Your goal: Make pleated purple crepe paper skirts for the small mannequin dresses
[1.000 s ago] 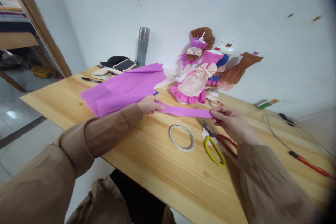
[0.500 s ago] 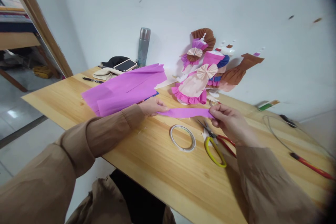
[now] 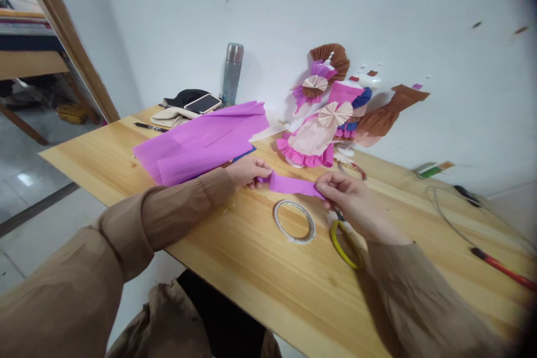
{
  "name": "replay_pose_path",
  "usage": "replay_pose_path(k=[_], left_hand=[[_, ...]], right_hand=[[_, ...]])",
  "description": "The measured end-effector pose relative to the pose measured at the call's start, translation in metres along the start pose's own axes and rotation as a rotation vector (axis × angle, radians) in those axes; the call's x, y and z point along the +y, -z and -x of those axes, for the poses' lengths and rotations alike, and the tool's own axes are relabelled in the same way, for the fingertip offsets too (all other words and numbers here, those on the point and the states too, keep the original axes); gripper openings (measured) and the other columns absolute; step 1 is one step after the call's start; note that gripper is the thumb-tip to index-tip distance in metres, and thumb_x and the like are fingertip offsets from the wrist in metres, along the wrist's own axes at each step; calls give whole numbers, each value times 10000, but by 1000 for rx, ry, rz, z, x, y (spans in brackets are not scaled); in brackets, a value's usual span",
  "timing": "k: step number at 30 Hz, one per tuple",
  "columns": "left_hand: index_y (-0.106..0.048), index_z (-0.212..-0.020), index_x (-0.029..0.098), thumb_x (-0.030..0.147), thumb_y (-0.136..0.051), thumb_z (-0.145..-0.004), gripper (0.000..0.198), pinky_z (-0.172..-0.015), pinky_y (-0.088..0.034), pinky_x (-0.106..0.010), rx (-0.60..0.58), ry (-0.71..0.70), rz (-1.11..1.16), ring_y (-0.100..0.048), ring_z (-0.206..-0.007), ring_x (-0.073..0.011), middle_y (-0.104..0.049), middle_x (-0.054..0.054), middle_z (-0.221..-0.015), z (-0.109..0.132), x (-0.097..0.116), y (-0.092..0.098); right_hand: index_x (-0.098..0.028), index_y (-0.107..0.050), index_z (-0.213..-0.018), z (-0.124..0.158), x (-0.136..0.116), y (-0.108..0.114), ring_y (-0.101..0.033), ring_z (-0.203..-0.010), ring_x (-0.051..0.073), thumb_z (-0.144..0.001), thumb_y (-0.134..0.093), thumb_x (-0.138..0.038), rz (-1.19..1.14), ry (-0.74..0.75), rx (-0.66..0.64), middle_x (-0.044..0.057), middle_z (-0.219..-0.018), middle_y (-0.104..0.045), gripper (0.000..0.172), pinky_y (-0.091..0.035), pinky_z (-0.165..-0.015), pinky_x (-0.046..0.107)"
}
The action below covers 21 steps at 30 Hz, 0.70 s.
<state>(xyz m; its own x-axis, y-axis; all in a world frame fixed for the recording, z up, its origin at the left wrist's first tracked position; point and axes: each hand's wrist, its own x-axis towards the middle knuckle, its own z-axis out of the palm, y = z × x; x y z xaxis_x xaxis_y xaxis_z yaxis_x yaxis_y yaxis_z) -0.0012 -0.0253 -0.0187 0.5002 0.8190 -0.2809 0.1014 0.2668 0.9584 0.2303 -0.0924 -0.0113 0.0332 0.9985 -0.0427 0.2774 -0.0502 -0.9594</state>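
Observation:
Between my hands runs a purple crepe paper strip (image 3: pixel 293 185), with a fold near its left end. My left hand (image 3: pixel 250 172) pinches that end, and my right hand (image 3: pixel 344 197) grips the other between thumb and fingers. Just below the strip, a roll of tape (image 3: pixel 294 221) lies flat on the wooden table (image 3: pixel 268 279). Scissors with a yellow handle loop (image 3: pixel 346 244) rest beneath my right hand, which hides much of them. Behind my left forearm is a large purple crepe paper sheet (image 3: pixel 201 142), loosely folded.
Paper dresses (image 3: pixel 323 123) with fans and ruffles stand by the wall. At the back left are a thermos (image 3: pixel 232 75), a phone (image 3: pixel 203 103) on cloth items and a pen (image 3: pixel 151 127). A red-handled tool (image 3: pixel 501 268) with a wire lies at the right.
My right hand has moved left, closer to my left hand. The strip, stretched out flat before, now spans less and is folded near my left fingers. More of the scissors is covered.

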Motion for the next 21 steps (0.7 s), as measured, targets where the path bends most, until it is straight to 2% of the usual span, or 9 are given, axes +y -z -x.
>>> replay_pose_path(k=[4,8,12,16,18,21], left_hand=[[-615,-747,102,79,-573,-816,84,-357,-311,-124,-110,-41,45,-440,-330,-31,-558,35,-451,3,-3,-5],[-571,-725,123,156,-633,-802,104,-377,-354,-130,-196,-96,83,-505,-370,-52,-584,22,-480,7,-4,-9],[-498,-728,152,156,-629,-821,161,-374,-353,-144,-176,-114,72,-498,-364,-57,-590,36,-496,7,-6,-12],[-478,-743,160,108,-610,-837,170,-423,-369,-158,-147,-106,-2,-497,-389,-56,-580,57,-491,9,-8,-18],[-484,-749,159,77,-591,-842,164,-454,-376,-167,-156,-92,-50,-498,-399,-57,-571,64,-474,11,-9,-21],[-507,-765,150,51,-589,-835,146,-465,-368,-170,-216,-75,-66,-502,-400,-52,-583,64,-484,13,-9,-23]], right_hand=[[-180,-605,-718,12,-10,-27,-454,-453,56,-639,-810,-500,-17,18,-79,-44,-573,-547,389,-344,-445,198],[-174,-624,-783,16,-12,-35,-459,-468,57,-654,-793,-461,-31,25,-115,-38,-604,-576,357,-354,-463,204],[-181,-636,-965,17,-13,-37,-467,-468,73,-689,-767,-413,-18,70,-106,-50,-600,-574,384,-356,-462,217],[-204,-631,-1139,20,-9,-44,-535,-525,119,-716,-732,-336,52,208,-184,-44,-627,-594,454,-423,-502,253],[-212,-662,-1134,22,-6,-48,-622,-647,158,-754,-694,-314,108,277,-204,9,-744,-682,394,-486,-592,286],[-207,-708,-995,24,-3,-49,-679,-794,200,-803,-672,-323,135,329,-213,64,-895,-746,227,-525,-710,324]])
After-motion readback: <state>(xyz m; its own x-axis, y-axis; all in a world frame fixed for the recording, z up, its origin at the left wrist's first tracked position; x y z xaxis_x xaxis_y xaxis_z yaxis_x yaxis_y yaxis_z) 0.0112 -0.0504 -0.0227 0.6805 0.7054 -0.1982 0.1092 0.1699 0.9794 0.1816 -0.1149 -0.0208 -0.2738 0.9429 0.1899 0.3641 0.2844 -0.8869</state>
